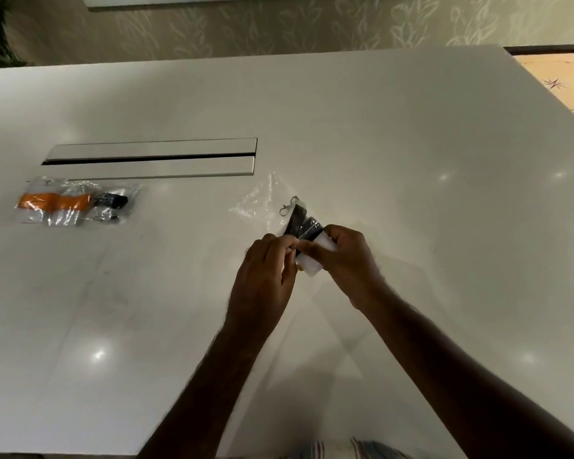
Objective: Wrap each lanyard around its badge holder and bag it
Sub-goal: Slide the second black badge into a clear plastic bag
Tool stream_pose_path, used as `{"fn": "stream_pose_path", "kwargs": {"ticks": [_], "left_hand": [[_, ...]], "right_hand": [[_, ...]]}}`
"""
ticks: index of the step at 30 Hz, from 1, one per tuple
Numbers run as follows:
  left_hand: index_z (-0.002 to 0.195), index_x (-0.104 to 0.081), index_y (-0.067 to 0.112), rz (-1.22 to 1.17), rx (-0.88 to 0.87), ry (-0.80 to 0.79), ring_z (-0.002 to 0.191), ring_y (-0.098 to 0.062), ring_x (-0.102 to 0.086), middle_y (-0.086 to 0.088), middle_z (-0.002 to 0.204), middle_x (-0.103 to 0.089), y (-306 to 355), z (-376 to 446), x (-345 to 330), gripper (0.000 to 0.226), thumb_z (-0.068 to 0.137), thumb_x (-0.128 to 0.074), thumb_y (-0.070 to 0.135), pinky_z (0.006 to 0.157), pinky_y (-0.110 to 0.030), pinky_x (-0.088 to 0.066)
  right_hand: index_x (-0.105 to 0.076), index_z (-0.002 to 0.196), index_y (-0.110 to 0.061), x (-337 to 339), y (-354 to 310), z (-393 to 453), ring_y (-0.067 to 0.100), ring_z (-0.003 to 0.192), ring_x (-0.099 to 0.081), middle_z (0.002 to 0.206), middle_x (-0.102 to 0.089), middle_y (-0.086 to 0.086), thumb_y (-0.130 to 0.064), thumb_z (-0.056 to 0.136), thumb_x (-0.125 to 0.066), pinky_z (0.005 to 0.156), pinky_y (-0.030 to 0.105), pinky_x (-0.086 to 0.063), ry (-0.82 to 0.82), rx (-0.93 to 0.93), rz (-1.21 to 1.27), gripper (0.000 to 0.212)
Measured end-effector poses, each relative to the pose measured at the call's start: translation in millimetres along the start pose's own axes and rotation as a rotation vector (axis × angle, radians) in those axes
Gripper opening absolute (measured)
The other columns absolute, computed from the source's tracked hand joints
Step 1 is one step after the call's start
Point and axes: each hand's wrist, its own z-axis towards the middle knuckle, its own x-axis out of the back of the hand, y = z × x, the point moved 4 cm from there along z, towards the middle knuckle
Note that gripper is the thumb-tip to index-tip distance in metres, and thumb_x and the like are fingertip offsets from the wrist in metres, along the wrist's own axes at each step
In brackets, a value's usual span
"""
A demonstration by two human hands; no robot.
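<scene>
Between the two hands, just above the pale worktop [378,134], sits a white badge holder [312,268] with a black lanyard [300,223] wound around its far end. The right hand [347,260] grips the badge holder from the right side, fingers curled over its top edge and thumb across its face. The left hand [265,276] meets it from the left, its fingertips pinching at the lanyard where the black strap crosses the white card. A small metal clip [287,207] sticks out past the far tip of the wrapped strap, beyond both hands. Just beyond the fingers, a clear plastic bag [259,202] lies crumpled on the worktop, its near edge touching or slipping under the wrapped end; whether the bundle has entered the bag cannot be told. Well off to the left of the left hand lies a second clear bag [77,200] holding an orange lanyard [52,201] and something black beside it. Just past that bag, a long cable hatch [150,159] is set flush into the worktop.
</scene>
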Motion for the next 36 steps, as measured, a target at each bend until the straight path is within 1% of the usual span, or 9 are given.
{"fn": "stream_pose_path", "kwargs": {"ticks": [3,7,12,16,21,25,28,31,36], "left_hand": [[0.115,-0.066,0.006,0.006,0.01,-0.02,0.085,-0.017,-0.058,-0.005,0.096,-0.064,-0.6,-1.5,-1.7,0.019,0.096,-0.068,0.007,0.078,-0.027,-0.05],[0.121,-0.064,0.008,-0.026,0.054,-0.062,0.086,-0.012,-0.056,-0.002,0.097,-0.064,-1.1,-5.1,-6.7,0.024,0.097,-0.068,0.01,0.079,-0.023,-0.048],[0.124,-0.063,0.008,-0.058,-0.006,-0.127,0.094,-0.012,-0.054,-0.001,0.103,-0.065,-1.0,-7.1,-6.8,0.03,0.095,-0.07,0.014,0.084,-0.022,-0.047],[0.118,-0.067,0.007,0.0,-0.137,-0.094,0.106,-0.021,-0.056,-0.006,0.114,-0.062,0.5,5.9,8.5,0.023,0.095,-0.069,0.012,0.095,-0.03,-0.045],[0.141,-0.058,0.018,0.112,-0.181,-0.198,0.139,-0.021,-0.045,0.003,0.145,-0.058,-9.9,32.9,18.2,0.042,0.101,-0.056,0.033,0.113,-0.039,-0.03],[0.117,-0.069,0.031,0.09,-0.156,-0.294,0.116,-0.008,-0.059,0.016,0.11,-0.069,-17.7,38.9,13.5,0.022,0.098,-0.059,0.035,0.11,-0.046,-0.029],[0.111,-0.07,0.026,-0.168,-0.054,-0.416,0.092,0.006,-0.061,0.02,0.099,-0.069,-19.5,40.3,12.1,0.016,0.099,-0.064,0.035,0.1,-0.025,-0.038],[0.11,-0.072,0.017,-0.428,0.107,-0.472,0.092,0.002,-0.066,0.013,0.099,-0.073,-17.9,38.3,10.0,0.016,0.098,-0.068,0.027,0.08,-0.01,-0.046],[0.102,-0.073,0.023,-0.644,0.424,-0.386,0.09,-0.01,-0.072,0.007,0.094,-0.076,-23.8,30.3,3.7,0.007,0.097,-0.069,0.025,0.076,-0.025,-0.059]], "right_hand": [[-0.065,0.097,0.009,2.9,-2.6,-2.1,0.036,0.076,-0.079,0.092,-0.077,0.022,-0.027,0.081,-0.089,0.074,0.053,-0.061,0.009,-0.034,0.229,0.046],[-0.063,0.106,0.015,5.5,1.5,-3.5,0.039,0.08,-0.078,0.095,-0.077,0.026,-0.018,0.087,-0.082,0.081,0.061,-0.059,0.003,-0.052,0.296,0.042],[-0.068,0.08,-0.006,13.4,2.3,0.8,0.024,0.065,-0.068,0.072,-0.069,0.014,-0.029,0.081,-0.089,0.059,0.031,-0.048,0.073,0.032,0.092,0.031],[-0.069,0.074,-0.008,18.9,-6.8,0.9,0.009,0.059,-0.051,0.064,-0.061,0.006,-0.029,0.079,-0.09,0.054,0.026,-0.042,0.023,0.084,-0.043,0.03],[-0.071,0.079,-0.021,19.6,-15.5,-4.6,0.007,0.06,-0.05,0.068,-0.064,-0.003,-0.028,0.084,-0.084,0.055,0.022,-0.038,-0.125,0.137,-0.281,0.016],[-0.069,0.083,-0.025,17.5,-25.7,-9.3,0.021,0.068,-0.057,0.073,-0.066,0.0,-0.032,0.088,-0.071,0.062,0.038,-0.048,-0.235,0.229,-0.463,0.009],[-0.068,0.087,-0.028,20.2,-31.9,-10.1,0.02,0.078,-0.062,0.081,-0.069,-0.004,-0.037,0.086,-0.064,0.07,0.043,-0.052,-0.269,0.248,-0.525,0.01],[-0.067,0.091,-0.029,24.1,-35.6,-9.8,0.013,0.077,-0.061,0.082,-0.066,-0.009,-0.028,0.088,-0.067,0.067,0.036,-0.05,-0.279,0.258,-0.609,0.004],[-0.064,0.096,-0.03,33.1,-42.9,-10.6,0.006,0.067,-0.062,0.086,-0.069,-0.013,-0.026,0.088,-0.077,0.059,0.02,-0.045,-0.211,0.245,-0.499,0.016]]}}
